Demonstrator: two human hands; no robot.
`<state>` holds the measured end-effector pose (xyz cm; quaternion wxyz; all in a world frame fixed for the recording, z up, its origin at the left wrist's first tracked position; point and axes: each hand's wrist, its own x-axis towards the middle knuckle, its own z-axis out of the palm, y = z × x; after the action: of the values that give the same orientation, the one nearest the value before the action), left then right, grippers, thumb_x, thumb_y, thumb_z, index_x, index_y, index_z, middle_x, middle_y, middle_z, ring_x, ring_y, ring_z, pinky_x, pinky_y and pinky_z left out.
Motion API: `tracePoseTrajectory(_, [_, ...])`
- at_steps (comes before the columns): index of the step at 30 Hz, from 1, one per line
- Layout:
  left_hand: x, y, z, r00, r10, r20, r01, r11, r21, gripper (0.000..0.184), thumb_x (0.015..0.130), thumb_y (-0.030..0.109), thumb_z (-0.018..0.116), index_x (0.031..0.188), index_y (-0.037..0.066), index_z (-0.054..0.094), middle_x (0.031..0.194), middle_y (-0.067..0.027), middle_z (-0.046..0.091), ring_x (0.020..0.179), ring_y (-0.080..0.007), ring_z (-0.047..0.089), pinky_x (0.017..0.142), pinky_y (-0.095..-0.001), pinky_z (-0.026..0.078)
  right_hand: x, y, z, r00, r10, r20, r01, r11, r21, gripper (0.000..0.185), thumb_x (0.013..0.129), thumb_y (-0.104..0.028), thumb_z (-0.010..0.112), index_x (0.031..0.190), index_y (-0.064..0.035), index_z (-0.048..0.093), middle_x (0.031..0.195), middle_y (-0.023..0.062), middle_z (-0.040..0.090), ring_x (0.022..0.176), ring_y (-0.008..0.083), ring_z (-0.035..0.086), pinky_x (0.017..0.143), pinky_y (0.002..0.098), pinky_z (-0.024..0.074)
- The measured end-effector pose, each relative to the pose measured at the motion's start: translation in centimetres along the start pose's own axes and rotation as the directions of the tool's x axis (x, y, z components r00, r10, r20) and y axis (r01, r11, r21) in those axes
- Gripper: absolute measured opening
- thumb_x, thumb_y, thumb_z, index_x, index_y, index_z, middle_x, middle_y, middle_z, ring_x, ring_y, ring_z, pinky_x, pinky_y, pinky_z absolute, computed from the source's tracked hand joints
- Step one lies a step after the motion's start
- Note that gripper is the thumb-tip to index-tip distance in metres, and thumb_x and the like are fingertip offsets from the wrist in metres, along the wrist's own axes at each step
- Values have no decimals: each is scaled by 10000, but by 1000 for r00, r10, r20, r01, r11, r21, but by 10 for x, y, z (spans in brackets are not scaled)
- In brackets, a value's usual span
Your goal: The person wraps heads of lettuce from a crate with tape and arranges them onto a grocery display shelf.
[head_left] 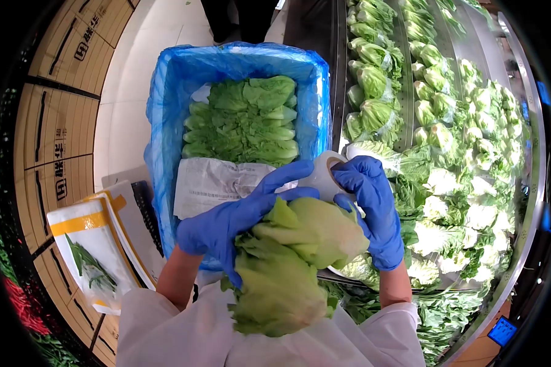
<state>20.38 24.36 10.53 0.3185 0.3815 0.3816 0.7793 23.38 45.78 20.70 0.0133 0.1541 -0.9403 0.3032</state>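
Two heads of pale green lettuce (288, 269) are held close to my body, below the blue crate. My left hand (239, 214), in a blue glove, lies over their leafy side with its fingers spread around them. My right hand (373, 205), also gloved, has its fingers closed on a roll of clear wrap or tape (318, 177) just above the lettuce. Beyond my hands, a blue plastic-lined crate (165, 122) holds rows of green lettuce (245, 122). A crumpled printed paper (211, 186) covers the near end of those rows.
On the right, a sloped display shelf (410, 92) carries rows of leafy vegetables. At the left stand stacked cardboard boxes (55, 131) and a white foam box (86, 244) with yellow tape. A person's legs (242, 18) are beyond the crate.
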Motion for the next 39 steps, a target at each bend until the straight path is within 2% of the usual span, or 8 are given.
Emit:
tracePoseTrajectory(5, [6, 18, 3, 988, -147, 42, 131, 957, 260, 1172, 477, 602, 763, 1388, 46, 279, 1459, -171, 76, 1349, -322, 96, 1079, -429, 130, -8, 11, -1, 996, -87, 37, 87, 996, 1, 299, 718, -164, 665, 950, -6, 561, 951, 146, 536, 852, 321, 492, 772, 404, 383])
tracePoseTrajectory(17, [1, 3, 3, 992, -41, 118, -7, 925, 381, 1207, 520, 675, 697, 1401, 15, 203, 1425, -180, 192, 1324, -323, 188, 1080, -415, 137, -17, 20, -4, 998, -52, 36, 48, 992, 116, 346, 707, -74, 675, 1028, 5, 574, 1009, 147, 564, 908, 332, 523, 798, 401, 418])
tracePoseTrajectory(21, [-8, 2, 25, 964, -247, -101, 183, 887, -424, 1081, 601, 664, 651, 1373, 7, 277, 1416, -168, 219, 1316, -309, 208, 1076, -407, 168, -17, 23, -8, 999, -23, 34, 17, 986, 167, 342, 701, -48, 672, 1025, 5, 576, 964, 151, 575, 922, 330, 530, 829, 410, 420])
tracePoseTrajectory(26, [9, 16, 28, 838, -475, -267, 237, 759, -607, 1018, 622, 627, 668, 1359, 16, 321, 1431, -174, 180, 1323, -315, 190, 1073, -410, 182, -9, 19, -11, 992, -123, -37, 124, 992, 24, 359, 680, -69, 690, 1019, -9, 588, 926, 140, 587, 892, 317, 551, 864, 434, 417])
tracePoseTrajectory(27, [6, 3, 19, 958, -221, -182, 167, 948, -271, 1042, 607, 608, 692, 1369, 19, 295, 1438, -175, 154, 1327, -318, 175, 1075, -415, 175, -9, 20, -8, 986, -156, -53, 157, 988, 0, 372, 669, -76, 694, 1021, -14, 592, 929, 133, 591, 886, 309, 557, 874, 439, 413])
tracePoseTrajectory(29, [6, -4, 12, 1000, 4, 3, -4, 997, 79, 1069, 592, 589, 717, 1380, 21, 270, 1446, -176, 129, 1332, -320, 161, 1077, -420, 168, -10, 21, -5, 980, -190, -67, 188, 982, -26, 385, 657, -84, 698, 1023, -20, 596, 931, 126, 595, 880, 300, 562, 883, 445, 408])
tracePoseTrajectory(35, [15, -1, 15, 999, -17, 50, -4, 922, 388, 1138, 541, 564, 763, 1413, 82, 211, 1450, -180, 115, 1327, -353, 148, 1073, -449, 155, -14, 23, -7, 976, -208, -70, 200, 974, -106, 387, 647, -88, 691, 1021, -33, 605, 930, 116, 598, 885, 286, 568, 897, 462, 396])
tracePoseTrajectory(39, [11, -10, 11, 994, 52, 93, -80, 941, 329, 1178, 518, 583, 766, 1410, 55, 206, 1444, -183, 136, 1328, -353, 141, 1075, -437, 140, -16, 27, -11, 977, -208, -36, 205, 976, -70, 393, 648, -59, 685, 1030, -29, 594, 940, 120, 593, 884, 288, 566, 903, 453, 391])
